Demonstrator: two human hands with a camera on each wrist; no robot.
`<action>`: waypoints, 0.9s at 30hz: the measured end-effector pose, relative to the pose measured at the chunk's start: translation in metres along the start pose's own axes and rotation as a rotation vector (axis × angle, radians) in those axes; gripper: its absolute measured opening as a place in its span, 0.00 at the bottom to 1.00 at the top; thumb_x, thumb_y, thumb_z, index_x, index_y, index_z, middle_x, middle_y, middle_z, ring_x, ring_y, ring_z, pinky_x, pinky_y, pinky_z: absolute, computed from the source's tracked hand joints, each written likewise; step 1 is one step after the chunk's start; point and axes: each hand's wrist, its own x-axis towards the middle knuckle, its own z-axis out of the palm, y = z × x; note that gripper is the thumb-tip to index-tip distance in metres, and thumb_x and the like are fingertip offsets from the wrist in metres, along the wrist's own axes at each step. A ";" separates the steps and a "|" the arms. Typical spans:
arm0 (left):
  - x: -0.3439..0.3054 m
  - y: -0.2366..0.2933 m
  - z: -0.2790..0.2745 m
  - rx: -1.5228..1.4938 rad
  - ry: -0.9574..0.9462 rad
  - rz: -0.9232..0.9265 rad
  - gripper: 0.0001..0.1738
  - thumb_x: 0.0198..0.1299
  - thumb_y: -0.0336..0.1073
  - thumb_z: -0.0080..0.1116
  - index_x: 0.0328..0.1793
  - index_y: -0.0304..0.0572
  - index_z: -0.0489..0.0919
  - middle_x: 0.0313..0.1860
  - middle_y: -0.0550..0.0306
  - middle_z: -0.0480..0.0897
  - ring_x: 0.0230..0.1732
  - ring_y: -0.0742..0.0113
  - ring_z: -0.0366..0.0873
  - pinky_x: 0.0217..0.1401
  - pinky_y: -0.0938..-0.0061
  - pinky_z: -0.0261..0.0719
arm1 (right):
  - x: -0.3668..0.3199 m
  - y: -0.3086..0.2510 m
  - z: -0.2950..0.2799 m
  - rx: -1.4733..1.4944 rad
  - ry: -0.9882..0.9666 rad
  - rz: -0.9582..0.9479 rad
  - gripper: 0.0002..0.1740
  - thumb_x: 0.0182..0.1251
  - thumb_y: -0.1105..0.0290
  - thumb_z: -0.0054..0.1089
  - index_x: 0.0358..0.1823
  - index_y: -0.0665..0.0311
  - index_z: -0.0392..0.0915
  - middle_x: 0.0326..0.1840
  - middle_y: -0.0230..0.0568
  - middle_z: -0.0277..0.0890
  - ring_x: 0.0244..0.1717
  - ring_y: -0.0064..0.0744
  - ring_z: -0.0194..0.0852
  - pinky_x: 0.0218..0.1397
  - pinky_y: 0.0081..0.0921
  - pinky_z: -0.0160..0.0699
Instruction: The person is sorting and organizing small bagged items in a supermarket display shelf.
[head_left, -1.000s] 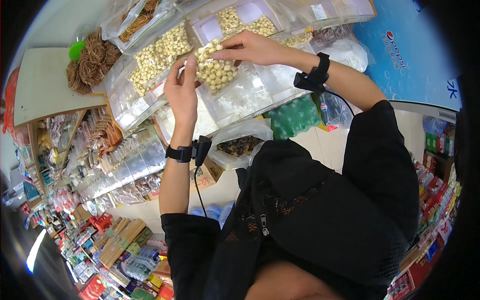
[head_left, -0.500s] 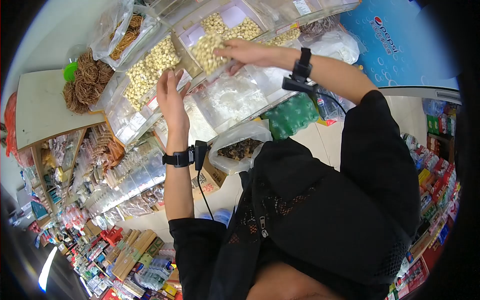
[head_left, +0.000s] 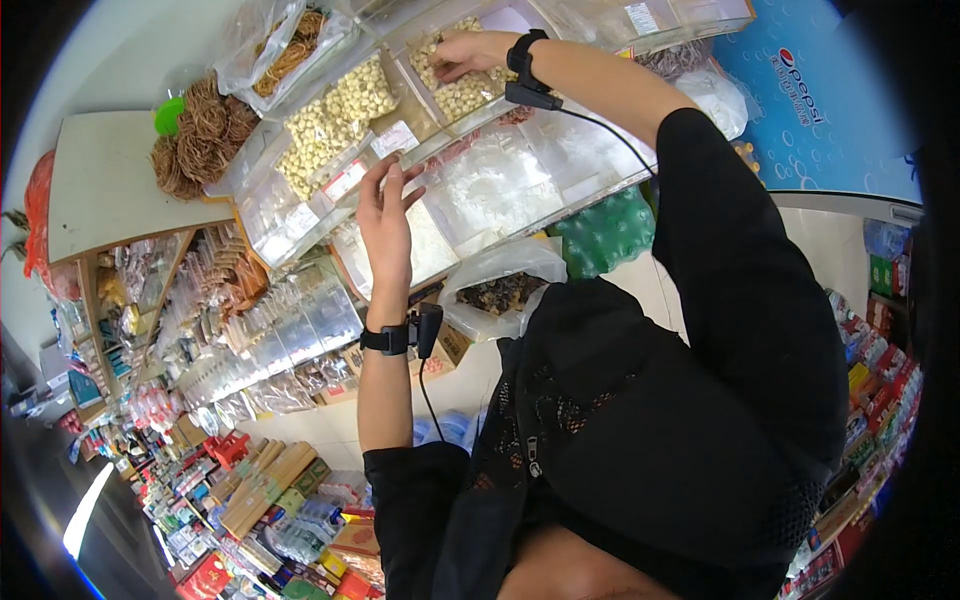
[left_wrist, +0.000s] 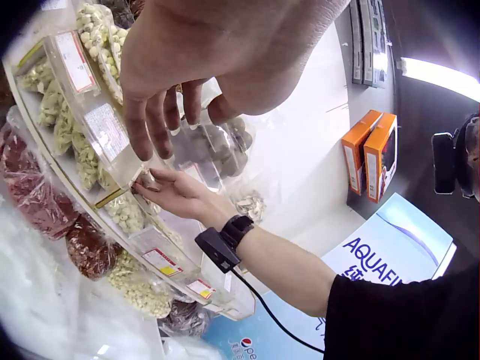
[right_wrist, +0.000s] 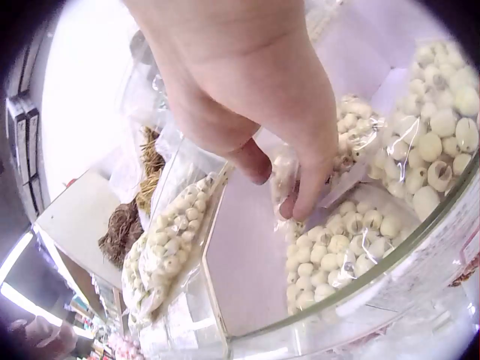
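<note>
My right hand (head_left: 465, 55) reaches into a clear-fronted bin (right_wrist: 240, 262) of pale round seeds packed in clear bags. In the right wrist view, the fingers of my right hand (right_wrist: 259, 97) touch the plastic of a seed bag (right_wrist: 356, 124), with the thumb apart from them; another bag (right_wrist: 337, 251) lies just below. My left hand (head_left: 385, 220) holds nothing and hovers by the bin's front edge, near a paper label (head_left: 395, 140), its fingers loosely bent. The left wrist view shows my left hand (left_wrist: 217, 56) above my right hand (left_wrist: 176, 195).
Left of that bin is another with seed bags (head_left: 345, 110). Brown dried bundles (head_left: 200, 135) stand on a pale shelf (head_left: 100, 190). Lower in front are white-filled trays (head_left: 500, 180), an open sack (head_left: 500, 290) and green wrapped bottles (head_left: 610, 235). A blue Pepsi panel (head_left: 830, 120) stands right.
The seed bag held up between both hands a second ago is down in the bin with my right hand. My left hand has let go of it and stays lower, nearer the front edge.
</note>
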 end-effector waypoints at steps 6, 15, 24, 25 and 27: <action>-0.006 -0.004 -0.005 0.077 -0.015 -0.024 0.20 0.75 0.39 0.50 0.64 0.30 0.73 0.62 0.48 0.77 0.58 0.58 0.82 0.57 0.65 0.82 | -0.025 0.006 -0.019 -1.233 0.212 -0.416 0.35 0.56 0.72 0.60 0.70 0.57 0.70 0.67 0.51 0.69 0.64 0.52 0.72 0.62 0.56 0.75; -0.007 -0.007 -0.002 0.061 -0.096 -0.022 0.18 0.74 0.38 0.51 0.62 0.31 0.76 0.63 0.48 0.78 0.54 0.61 0.83 0.55 0.68 0.83 | -0.057 0.005 -0.015 -1.724 -0.046 -0.379 0.33 0.62 0.70 0.55 0.72 0.49 0.69 0.72 0.44 0.63 0.72 0.48 0.61 0.71 0.57 0.64; -0.011 -0.012 -0.005 0.079 -0.121 -0.007 0.18 0.74 0.38 0.51 0.61 0.31 0.77 0.61 0.48 0.79 0.56 0.59 0.83 0.57 0.66 0.82 | -0.054 0.001 -0.008 -1.440 -0.243 -0.310 0.30 0.57 0.61 0.66 0.61 0.65 0.74 0.56 0.50 0.75 0.51 0.54 0.78 0.56 0.41 0.79; -0.012 -0.012 -0.005 0.092 -0.125 -0.007 0.18 0.74 0.38 0.51 0.61 0.31 0.77 0.61 0.48 0.79 0.55 0.59 0.83 0.57 0.66 0.82 | -0.050 0.004 -0.005 -1.440 -0.247 -0.311 0.30 0.57 0.61 0.66 0.61 0.65 0.74 0.56 0.50 0.75 0.51 0.54 0.78 0.56 0.41 0.79; -0.015 -0.010 -0.004 0.087 -0.124 -0.013 0.18 0.74 0.38 0.51 0.61 0.31 0.77 0.61 0.47 0.79 0.55 0.58 0.83 0.57 0.66 0.82 | -0.042 0.010 0.003 -1.452 -0.244 -0.329 0.28 0.56 0.58 0.70 0.54 0.68 0.78 0.51 0.52 0.78 0.52 0.52 0.79 0.54 0.41 0.79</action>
